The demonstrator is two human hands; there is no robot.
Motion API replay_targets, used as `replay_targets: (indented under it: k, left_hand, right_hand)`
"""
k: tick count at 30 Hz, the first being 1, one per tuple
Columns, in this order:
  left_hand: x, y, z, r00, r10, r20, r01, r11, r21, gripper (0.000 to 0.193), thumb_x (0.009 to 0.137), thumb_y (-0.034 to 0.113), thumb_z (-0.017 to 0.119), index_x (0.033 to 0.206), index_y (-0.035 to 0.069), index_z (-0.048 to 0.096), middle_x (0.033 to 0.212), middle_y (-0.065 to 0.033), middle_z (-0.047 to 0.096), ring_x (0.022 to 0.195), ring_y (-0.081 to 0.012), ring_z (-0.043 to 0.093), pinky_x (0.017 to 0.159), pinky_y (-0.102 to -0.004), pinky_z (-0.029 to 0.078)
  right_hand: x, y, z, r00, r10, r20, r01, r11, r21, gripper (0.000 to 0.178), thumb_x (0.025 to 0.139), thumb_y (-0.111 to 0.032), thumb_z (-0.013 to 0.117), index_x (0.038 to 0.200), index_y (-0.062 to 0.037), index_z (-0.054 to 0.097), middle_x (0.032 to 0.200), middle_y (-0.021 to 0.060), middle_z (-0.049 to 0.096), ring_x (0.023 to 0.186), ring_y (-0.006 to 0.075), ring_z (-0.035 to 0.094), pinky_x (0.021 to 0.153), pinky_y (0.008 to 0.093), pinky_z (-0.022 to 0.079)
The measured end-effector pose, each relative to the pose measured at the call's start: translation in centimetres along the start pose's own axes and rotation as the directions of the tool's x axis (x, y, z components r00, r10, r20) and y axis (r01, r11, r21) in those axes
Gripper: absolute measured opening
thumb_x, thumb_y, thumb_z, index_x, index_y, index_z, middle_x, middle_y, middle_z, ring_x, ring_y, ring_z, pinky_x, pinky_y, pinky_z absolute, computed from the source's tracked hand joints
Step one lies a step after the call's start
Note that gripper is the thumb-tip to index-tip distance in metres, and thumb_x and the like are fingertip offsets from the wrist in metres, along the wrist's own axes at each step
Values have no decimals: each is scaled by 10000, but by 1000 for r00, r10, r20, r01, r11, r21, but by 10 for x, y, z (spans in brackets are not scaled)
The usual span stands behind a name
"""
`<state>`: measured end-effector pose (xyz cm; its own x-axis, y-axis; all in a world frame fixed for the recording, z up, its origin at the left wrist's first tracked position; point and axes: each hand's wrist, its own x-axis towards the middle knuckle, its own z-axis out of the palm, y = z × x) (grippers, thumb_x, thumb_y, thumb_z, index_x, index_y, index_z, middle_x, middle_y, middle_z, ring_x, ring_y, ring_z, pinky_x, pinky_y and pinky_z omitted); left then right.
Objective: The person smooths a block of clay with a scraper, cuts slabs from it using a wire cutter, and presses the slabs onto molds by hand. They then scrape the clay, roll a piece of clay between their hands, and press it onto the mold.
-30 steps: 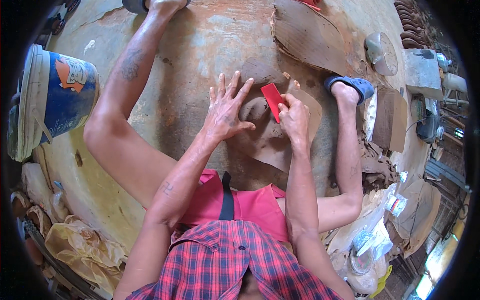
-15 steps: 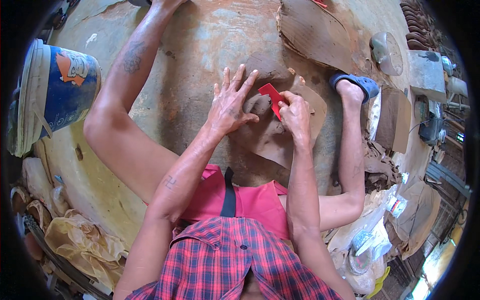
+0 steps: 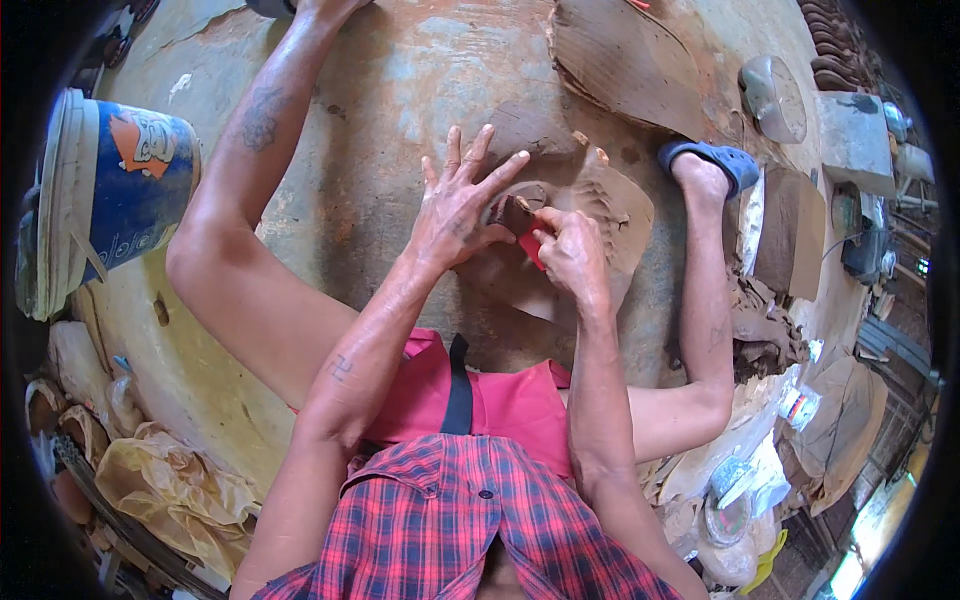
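Observation:
A flat red scraper (image 3: 534, 247) is pinched in my right hand (image 3: 572, 256), and its edge bears brown clay. It meets a small mound of clay (image 3: 532, 192) between my two hands. My left hand (image 3: 455, 215) rests with spread fingers against the mound's left side, holding nothing. Under both hands lies a flat, rounded clay slab (image 3: 627, 205); its right part shows a row of ridged marks. Just beyond it sits a smooth dark clay piece (image 3: 535, 130). My right hand partly hides the scraper and the mound.
A large clay sheet (image 3: 630, 65) lies at the far right, near my foot in a blue clog (image 3: 715, 165). Clear bowl (image 3: 773, 98), clay block (image 3: 790, 232) and torn clay scraps (image 3: 765, 325) are farther right. A blue-and-white bucket (image 3: 120, 190) stands left, above crumpled yellowish plastic (image 3: 175, 480).
My right hand has drawn the scraper slightly left and toward me, turning it. Clay has gathered at its edge, and ridged marks now show on the slab. My left hand has barely shifted.

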<state>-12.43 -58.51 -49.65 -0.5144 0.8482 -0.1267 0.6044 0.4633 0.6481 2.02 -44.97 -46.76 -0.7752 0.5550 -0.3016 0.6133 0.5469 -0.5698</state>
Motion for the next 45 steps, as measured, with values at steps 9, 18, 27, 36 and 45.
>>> replay_targets:
  k: [9, 18, 27, 36, 45]
  left_hand:
    - [18, 10, -30, 991, 35, -128, -117, 685, -719, 653, 720, 4, 902, 1319, 116, 668, 1544, -125, 569, 1421, -282, 541, 1139, -443, 490]
    - [-35, 73, 22, 989, 100, -110, -140, 873, -466, 497, 694, 121, 859, 1083, 51, 558, 947, -115, 601, 841, -249, 615, 737, -373, 507]
    - [-27, 76, 66, 991, -48, -122, 35, 993, -110, 580, 697, 318, 940, 1042, 82, 538, 919, -113, 660, 859, -352, 681, 715, -474, 535]
    - [-26, 71, 70, 987, -5, -163, -7, 997, -74, 620, 704, 429, 921, 1055, 94, 535, 894, -119, 654, 861, -355, 690, 692, -484, 537]
    - [-27, 65, 74, 977, 38, -208, -56, 995, -80, 629, 687, 434, 930, 1080, 87, 583, 911, -106, 656, 859, -336, 685, 698, -460, 534]
  right_hand:
    - [-1, 16, -57, 911, 191, -366, -96, 960, 262, 227, 929, -112, 681, 1137, -54, 754, 988, 226, 754, 923, 380, 756, 835, 435, 570]
    - [15, 50, -65, 993, 91, -81, -98, 991, -89, 240, 918, -85, 645, 1132, -103, 753, 1036, 240, 732, 984, 424, 723, 843, 511, 551]
    - [15, 50, -66, 998, 59, -25, -62, 987, -149, 286, 875, -18, 599, 1122, -43, 741, 982, 259, 726, 964, 417, 722, 836, 482, 544]
    - [20, 66, -71, 988, 11, 155, 18, 983, -182, 324, 802, -25, 619, 1096, -46, 753, 988, 257, 729, 965, 430, 716, 846, 499, 548]
    - [-23, 60, -66, 964, -23, 264, 69, 984, -166, 284, 797, 23, 587, 1038, -3, 734, 972, 279, 711, 955, 456, 704, 814, 502, 540]
